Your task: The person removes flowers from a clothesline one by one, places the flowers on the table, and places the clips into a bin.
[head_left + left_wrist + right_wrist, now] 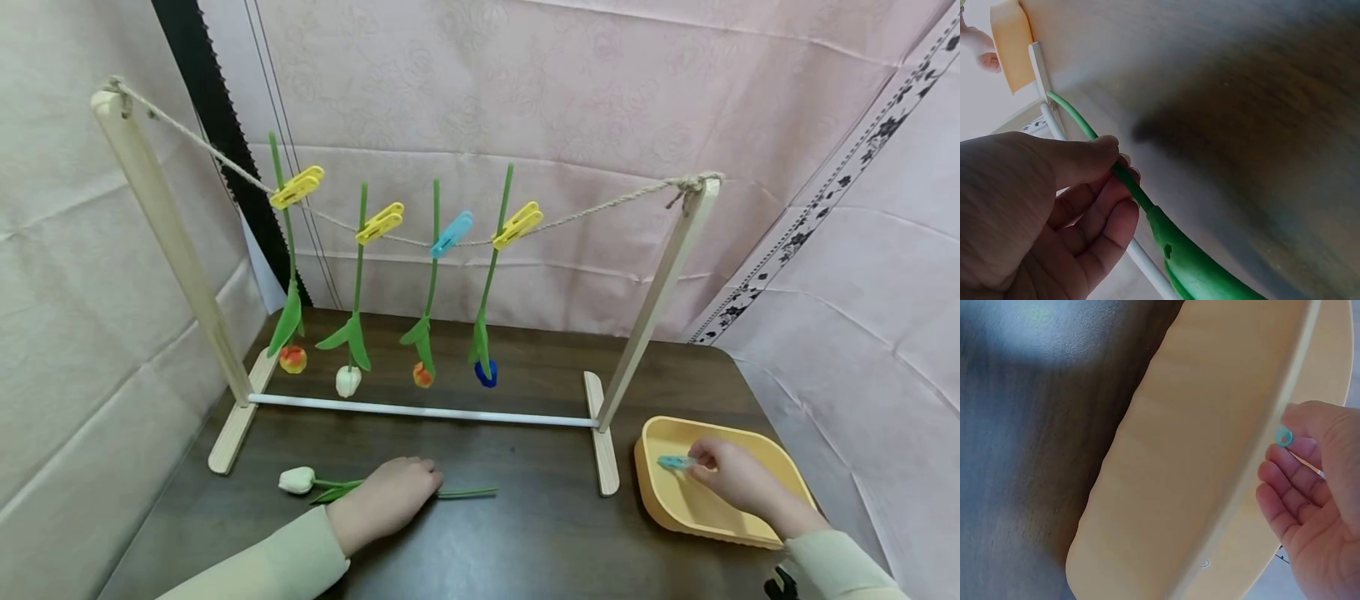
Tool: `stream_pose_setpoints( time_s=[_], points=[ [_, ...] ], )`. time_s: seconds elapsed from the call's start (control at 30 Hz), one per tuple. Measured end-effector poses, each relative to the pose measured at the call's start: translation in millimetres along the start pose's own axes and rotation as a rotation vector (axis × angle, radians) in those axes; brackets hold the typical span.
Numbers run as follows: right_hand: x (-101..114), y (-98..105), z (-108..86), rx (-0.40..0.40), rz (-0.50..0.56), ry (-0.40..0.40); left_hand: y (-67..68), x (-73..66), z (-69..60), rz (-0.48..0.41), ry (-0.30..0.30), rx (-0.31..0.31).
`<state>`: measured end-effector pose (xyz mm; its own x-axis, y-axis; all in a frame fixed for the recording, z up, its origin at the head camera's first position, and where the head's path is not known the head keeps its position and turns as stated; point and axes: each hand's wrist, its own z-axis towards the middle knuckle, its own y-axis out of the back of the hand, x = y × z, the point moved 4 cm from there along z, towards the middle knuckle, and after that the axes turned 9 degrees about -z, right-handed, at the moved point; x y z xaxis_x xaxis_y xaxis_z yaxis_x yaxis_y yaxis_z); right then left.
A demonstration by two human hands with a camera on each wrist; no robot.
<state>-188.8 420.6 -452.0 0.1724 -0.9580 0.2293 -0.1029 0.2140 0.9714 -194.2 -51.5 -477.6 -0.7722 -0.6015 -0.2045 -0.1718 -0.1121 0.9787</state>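
A white artificial tulip [297, 480] lies across the table, its stem running to the right. My left hand [393, 497] pinches that green stem [1130, 182] between thumb and fingers; the leaf [1200, 265] shows below the grip in the left wrist view. At the right, my right hand [738, 479] is at the yellow tub [701, 533] and pinches a light blue clothespin [675, 462]. Only the round turquoise end of the clothespin [1283, 437] shows in the right wrist view.
A rope [600, 204] hangs between two wooden posts joined by a white bar [420, 411]. Several tulips hang head down from it: orange-red [292, 359], white [348, 381], orange [422, 375] and blue [486, 375]. Yellow clothespins [518, 225] and a blue clothespin [452, 233] hold their stems.
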Motion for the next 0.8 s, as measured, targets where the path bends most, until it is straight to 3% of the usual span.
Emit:
stream_pose_setpoints(
  time_s=[0.6,0.8],
  points=[
    [-4.4,-6.4,-2.3,0.023,-0.115,0.022,-6.4,-0.6,-5.1,0.014,-0.019,-0.061],
    [-5.4,-6.8,-2.4,0.03,-0.123,0.005,-7.5,0.2,-4.7,0.001,-0.004,-0.036]
  ],
)
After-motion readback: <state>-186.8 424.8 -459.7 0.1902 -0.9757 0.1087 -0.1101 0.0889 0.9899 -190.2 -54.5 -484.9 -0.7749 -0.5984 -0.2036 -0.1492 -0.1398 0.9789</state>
